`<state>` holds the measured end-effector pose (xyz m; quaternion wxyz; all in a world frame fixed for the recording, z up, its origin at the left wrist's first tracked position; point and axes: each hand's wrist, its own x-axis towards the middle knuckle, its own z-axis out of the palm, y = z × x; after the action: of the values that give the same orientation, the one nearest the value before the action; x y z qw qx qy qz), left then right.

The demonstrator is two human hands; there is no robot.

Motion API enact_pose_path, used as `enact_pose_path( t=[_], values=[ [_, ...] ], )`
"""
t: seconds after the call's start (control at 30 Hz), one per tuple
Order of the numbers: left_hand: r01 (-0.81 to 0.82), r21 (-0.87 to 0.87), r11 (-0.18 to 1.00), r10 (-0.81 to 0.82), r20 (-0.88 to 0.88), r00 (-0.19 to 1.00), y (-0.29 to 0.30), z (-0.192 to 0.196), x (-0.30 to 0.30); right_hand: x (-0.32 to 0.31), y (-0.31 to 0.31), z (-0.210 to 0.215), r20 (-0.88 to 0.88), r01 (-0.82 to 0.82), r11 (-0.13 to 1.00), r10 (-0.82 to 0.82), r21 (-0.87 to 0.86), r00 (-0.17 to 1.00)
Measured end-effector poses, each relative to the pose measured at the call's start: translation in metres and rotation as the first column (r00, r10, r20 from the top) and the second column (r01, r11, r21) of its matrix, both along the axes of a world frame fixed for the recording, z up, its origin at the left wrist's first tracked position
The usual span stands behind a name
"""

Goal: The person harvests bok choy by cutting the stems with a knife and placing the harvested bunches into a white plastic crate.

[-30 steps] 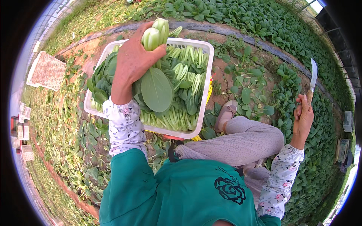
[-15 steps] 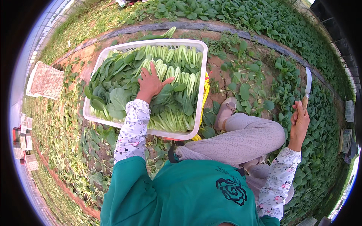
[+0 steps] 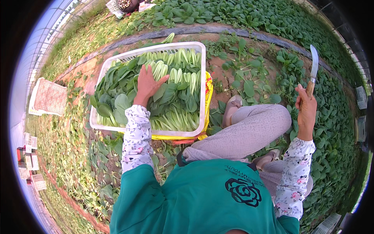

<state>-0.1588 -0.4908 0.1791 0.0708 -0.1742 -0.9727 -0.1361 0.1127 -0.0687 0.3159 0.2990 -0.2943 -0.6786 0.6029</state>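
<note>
A white plastic crate [image 3: 202,84] holds rows of cut leafy greens [image 3: 175,101] with pale stems. My left hand [image 3: 148,84] lies flat on the greens near the crate's middle, fingers spread, holding nothing. To the right, my right hand [image 3: 307,107] is raised above the planted bed and grips a knife [image 3: 313,64] by its wooden handle, curved blade pointing up. My bent knee in grey trousers [image 3: 257,124] is between the two hands.
Green plants [image 3: 249,78] grow in soil right of the crate, and a dense bed [image 3: 335,128] lies beyond. A yellow crate edge [image 3: 208,93] shows under the white one. An upturned white crate [image 3: 46,97] lies far left. Stacked crates [image 3: 361,97] stand at the right rim.
My left hand carried a bunch of greens over the crate, set it down among the others, and now rests flat on the pile. The knife hand stayed raised at the right.
</note>
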Motion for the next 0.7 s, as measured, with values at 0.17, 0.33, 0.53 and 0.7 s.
enact_pose_path(
  t=[0.17,0.33,0.53,0.7],
  values=[
    [-0.005,0.42,0.908,0.104,-0.214,0.971,-0.089,0.079,-0.017,-0.036,-0.07,-0.007,0.044,-0.142,0.987,0.146,-0.07,0.988],
    [-0.421,0.178,0.889,0.447,-0.139,0.884,-0.365,0.021,-0.092,-0.075,-0.147,-0.094,0.171,-0.397,0.916,0.383,0.057,0.908],
    [-0.444,0.346,0.826,0.332,0.337,0.881,-0.436,-0.104,-0.041,-0.075,-0.205,-0.142,0.497,-0.499,0.865,0.412,0.049,0.764],
    [-0.223,0.208,0.952,0.161,0.279,0.947,-0.517,-0.098,-0.064,-0.081,-0.208,-0.125,0.456,-0.546,0.836,0.468,0.049,0.757]
  ],
)
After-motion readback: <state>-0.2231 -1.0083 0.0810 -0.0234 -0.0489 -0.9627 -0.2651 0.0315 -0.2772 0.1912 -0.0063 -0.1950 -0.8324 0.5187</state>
